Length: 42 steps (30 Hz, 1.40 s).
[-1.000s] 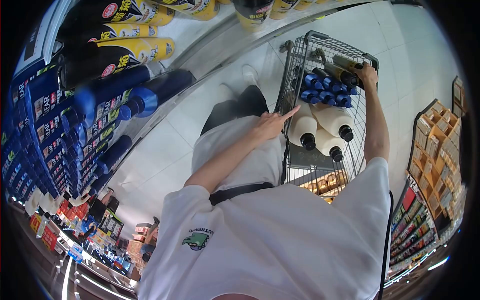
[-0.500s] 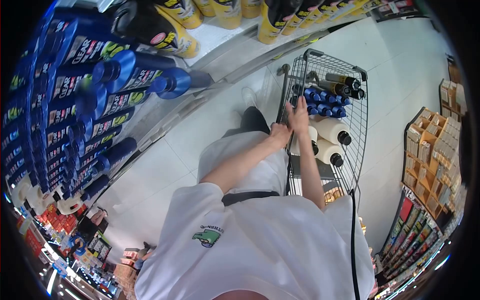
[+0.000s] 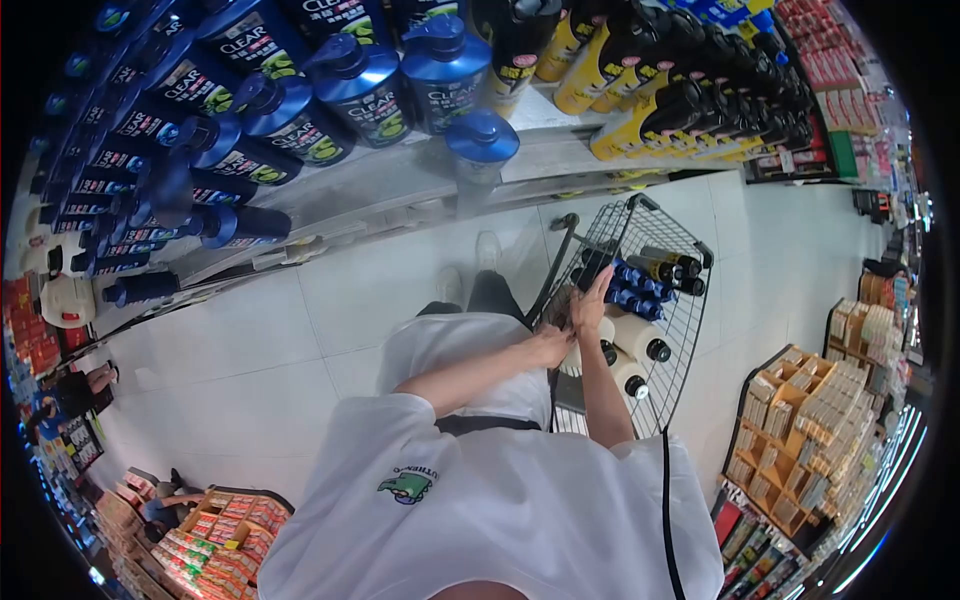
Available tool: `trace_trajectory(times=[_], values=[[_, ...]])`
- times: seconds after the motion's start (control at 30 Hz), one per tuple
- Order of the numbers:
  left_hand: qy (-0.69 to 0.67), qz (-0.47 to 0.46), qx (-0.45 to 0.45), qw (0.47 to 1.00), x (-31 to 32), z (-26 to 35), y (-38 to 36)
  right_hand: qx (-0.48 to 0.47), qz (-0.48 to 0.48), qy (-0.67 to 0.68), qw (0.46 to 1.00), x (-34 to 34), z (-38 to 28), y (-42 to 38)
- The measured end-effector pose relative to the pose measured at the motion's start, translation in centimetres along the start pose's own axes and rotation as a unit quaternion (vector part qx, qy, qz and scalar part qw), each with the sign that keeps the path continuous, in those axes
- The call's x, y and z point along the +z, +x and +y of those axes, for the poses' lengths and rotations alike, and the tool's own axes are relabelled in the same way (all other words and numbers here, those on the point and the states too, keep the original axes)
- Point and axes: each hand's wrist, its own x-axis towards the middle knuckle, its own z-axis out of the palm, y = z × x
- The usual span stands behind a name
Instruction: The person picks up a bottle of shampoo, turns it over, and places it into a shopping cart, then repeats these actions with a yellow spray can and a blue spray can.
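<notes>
A wire shopping cart [image 3: 683, 372] stands ahead of me, slightly to the right. My left hand [image 3: 548, 347] is closed on the near edge of its basket. Just beyond it, my right hand [image 3: 592, 300] lies along the same edge with its fingers stretched out. In the basket are several blue pump bottles [image 3: 640, 300], a few black-and-yellow bottles [image 3: 672, 266] at the far end, and large cream bottles with black caps [image 3: 632, 335] beside my right forearm. The contents beneath my arms are partly hidden.
A shelf [image 3: 345, 195] runs across the front, carrying rows of blue pump bottles [image 3: 365, 95] and black-and-yellow bottles [image 3: 650, 120]. A wooden display rack [image 3: 790, 440] stands to the right. Stacked boxes [image 3: 225, 530] and another person [image 3: 165, 505] are behind on the left. Pale floor tiles [image 3: 250, 350] lie between.
My view has turned left toward the shelf, so more blue bottles face me. The cart appears lower in view. Both hands stay at its edge.
</notes>
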Motion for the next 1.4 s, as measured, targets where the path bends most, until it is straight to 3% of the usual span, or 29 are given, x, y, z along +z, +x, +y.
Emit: trace_trajectory(times=[0.13,0.23,0.27,0.37,0.47,0.63,0.77,1.1,1.2,1.3,1.33,1.4], values=[[0.093,0.010,-0.034,0.995,0.7,0.6,-1.7,0.052,0.031,0.008,0.998,1.0,0.1,1.0],[0.064,0.000,-0.007,0.998,2.3,0.1,-3.1,0.101,-0.009,-0.014,0.995,0.8,0.1,1.1],[-0.009,-0.056,-0.002,0.998,1.1,0.3,-3.8,0.066,0.024,-0.022,0.997,1.2,0.5,0.9],[-0.162,-0.113,-0.053,0.979,1.2,0.9,-4.1,0.100,0.002,-0.020,0.995,0.4,-0.7,0.9],[-0.244,-0.163,-0.085,0.952,-4.1,2.8,-6.1,0.115,-0.020,-0.005,0.993,-0.4,-1.4,0.8],[-0.278,-0.036,-0.063,0.958,1.7,1.9,-4.8,0.113,-0.010,0.008,0.993,-0.6,-1.4,0.8],[-0.294,-0.084,-0.080,0.949,0.0,1.7,-5.2,0.127,-0.017,0.013,0.992,-0.8,-1.6,0.9],[-0.244,-0.044,-0.075,0.966,1.5,0.8,-3.9,0.110,-0.016,0.008,0.994,-0.2,-1.2,1.0],[-0.274,-0.152,-0.112,0.943,-2.5,1.2,-3.5,0.108,-0.008,-0.007,0.994,-0.2,-1.1,0.7],[-0.276,-0.106,-0.067,0.953,-1.9,0.8,-3.0,0.108,-0.005,-0.007,0.994,-0.4,-0.9,0.7],[-0.339,-0.151,-0.085,0.925,-2.3,0.4,-2.8,0.108,-0.008,-0.002,0.994,-0.4,-1.0,0.7],[-0.317,-0.129,-0.077,0.937,-1.9,0.2,-2.5,0.111,-0.010,0.002,0.994,-0.4,-1.2,0.8]])
